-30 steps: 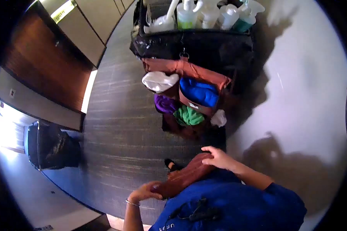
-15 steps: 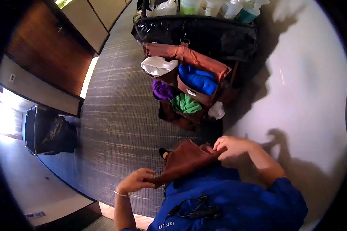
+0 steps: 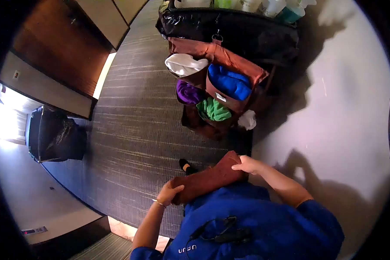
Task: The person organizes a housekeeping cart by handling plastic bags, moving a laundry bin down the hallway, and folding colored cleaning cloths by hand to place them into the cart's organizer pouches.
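Observation:
A reddish-brown cloth (image 3: pixel 207 178) is stretched in front of my waist as a fairly flat, folded band. My left hand (image 3: pixel 168 193) is closed on its left end, thumb on top. At the other end my right hand (image 3: pixel 248 165) grips it, also with the thumb on top. Beyond the cloth hangs a brown pocket organizer (image 3: pixel 242 54). Its pockets hold a white cloth (image 3: pixel 185 65), a blue cloth (image 3: pixel 229 82), a purple cloth (image 3: pixel 188 92) and a green cloth (image 3: pixel 213 109).
The organizer hangs from a black cart (image 3: pixel 234 34) topped with several bottles (image 3: pixel 271 6). Crumpled white material (image 3: pixel 247 120) sits beside the lower pockets. A pale wall (image 3: pixel 333 112) runs along my right. On the left stand a black bin-like cart (image 3: pixel 56 134) and a wooden door (image 3: pixel 60 41) beyond the carpet (image 3: pixel 134 117).
My left hand has moved right and up, taking a fuller grip. The cloth has gone from loose and draped to a straighter, flatter band. The view has shifted slightly.

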Motion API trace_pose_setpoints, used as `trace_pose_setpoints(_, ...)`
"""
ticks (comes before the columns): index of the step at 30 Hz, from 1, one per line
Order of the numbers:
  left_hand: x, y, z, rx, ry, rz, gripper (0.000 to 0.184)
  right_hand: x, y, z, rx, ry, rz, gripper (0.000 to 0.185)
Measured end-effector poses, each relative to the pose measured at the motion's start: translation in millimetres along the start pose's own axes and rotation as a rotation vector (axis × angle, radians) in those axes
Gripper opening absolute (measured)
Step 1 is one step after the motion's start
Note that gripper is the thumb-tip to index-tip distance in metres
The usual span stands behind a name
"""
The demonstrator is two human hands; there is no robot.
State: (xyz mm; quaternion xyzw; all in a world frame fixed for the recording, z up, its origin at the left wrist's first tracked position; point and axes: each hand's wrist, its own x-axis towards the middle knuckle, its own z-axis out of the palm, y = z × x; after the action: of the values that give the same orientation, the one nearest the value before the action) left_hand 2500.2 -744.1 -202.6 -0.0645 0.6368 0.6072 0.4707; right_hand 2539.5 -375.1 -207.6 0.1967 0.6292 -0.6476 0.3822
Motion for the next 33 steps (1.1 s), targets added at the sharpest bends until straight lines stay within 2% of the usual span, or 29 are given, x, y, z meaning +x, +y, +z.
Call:
trace_pose_setpoints(1,6.8,-15.8,2.2,0.001,0.0,0.005,0.048,19.6,19.9,-2.4,-0.002,0.002,-0.004,0.036)
trace_pose_setpoints(3,19.2,-44.6,6.1,0.526,0.179,0.127,0.054,52.0,55.2,-7.3,-0.274,0.18,0.128,0.049)
trace_pose_setpoints(4,27.3,-64.8,2.5,0.525,0.18,0.13,0.054,40.3,44.1,3.7,-0.582,0.174,0.152,0.057)
trace_pose_setpoints(5,35.7,-86.4,-2.1,0.675,0.094,-0.016,0.059,27.0,27.6,18.8,-0.889,0.165,0.175,0.066)
trace_pose_setpoints(6,40.5,-96.5,-4.0,0.823,0.006,-0.165,0.063,33.6,31.2,19.9,-0.973,-0.023,0.299,0.079)
trace_pose_setpoints(7,31.8,-74.1,7.1,0.823,0.008,-0.16,0.063,17.1,13.1,34.5,-1.082,-0.03,0.38,0.068)
trace_pose_setpoints(9,-0.8,3.9,42.3,1.14,0.04,0.028,0.064,16.2,29.3,38.6,-1.176,0.019,-0.152,0.049)
trace_pose_setpoints(10,4.0,-7.9,33.2,1.115,-0.019,0.366,0.055,20.9,29.9,36.1,-1.175,0.013,-0.149,0.049)
trace_pose_setpoints(11,2.4,-7.6,34.8,1.111,-0.024,0.357,0.055,26.9,30.7,32.8,-1.011,-0.182,-0.22,0.043)
trace_pose_setpoints(12,1.9,-4.0,37.0,0.919,-0.192,0.033,0.053,28.6,28.8,33.0,-0.836,-0.368,-0.287,0.039)
trace_pose_setpoints(13,4.3,-0.4,39.0,0.712,-0.347,-0.275,0.052,21.1,20.7,35.2,-0.65,-0.396,-0.091,0.045)
trace_pose_setpoints(14,3.9,-29.1,38.5,0.548,-0.344,-0.011,0.055,20.6,26.3,31.6,-0.618,-0.465,-0.093,0.047)
trace_pose_setpoints(17,-0.6,-12.4,49.4,0.624,-0.304,0.04,0.058,12.5,16.1,24.7,-0.584,-0.549,-0.046,0.049)
trace_pose_setpoints(18,1.9,-5.9,49.7,0.776,-0.26,-0.079,0.055,10.1,10.5,25.3,-0.585,-0.577,0.006,0.049)
trace_pose_setpoints(19,6.0,-3.5,50.3,0.782,-0.262,-0.077,0.055,12.6,11.1,27.8,-0.582,-0.573,0.003,0.049)
trace_pose_setpoints(21,17.2,-1.9,49.7,0.882,-0.229,-0.037,0.052,21.9,11.6,35.9,-0.847,-0.438,0.067,0.054)
trace_pose_setpoints(22,23.4,-0.7,48.5,0.893,-0.227,-0.033,0.052,25.4,10.1,37.8,-0.845,-0.431,0.057,0.054)
trace_pose_setpoints(24,30.8,8.3,51.0,1.141,-0.095,0.022,0.054,30.6,7.9,41.7,-1.031,-0.289,-0.014,0.05)
trace_pose_setpoints(25,32.1,15.5,55.5,1.149,-0.092,0.027,0.054,28.5,1.8,42.8,-0.961,-0.112,-0.132,0.044)
trace_pose_setpoints(27,31.7,27.5,66.8,1.182,-0.02,-0.032,0.062,53.4,22.6,40.8,-0.257,0.164,-0.294,0.038)
trace_pose_setpoints(28,52.6,-17.8,55.3,0.818,-0.007,0.289,0.07,40.0,-0.2,49.0,0.258,0.013,-0.242,0.037)
trace_pose_setpoints(29,44.2,9.5,73.0,0.825,-0.008,0.287,0.07,21.3,-30.2,62.6,0.774,-0.144,-0.175,0.036)
trace_pose_setpoints(31,15.7,96.8,121.3,-0.562,-0.121,-0.141,0.072,20.0,-43.4,79.1,0.901,-0.192,-0.173,0.037)
trace_pose_setpoints(32,24.6,90.5,112.7,-0.557,-0.123,-0.143,0.072,17.8,-48.2,82.5,1.019,-0.238,-0.17,0.038)
trace_pose_setpoints(33,41.8,79.0,98.1,-0.794,-0.354,-0.005,0.073,11.5,-54.5,82.5,1.02,-0.236,-0.173,0.038)
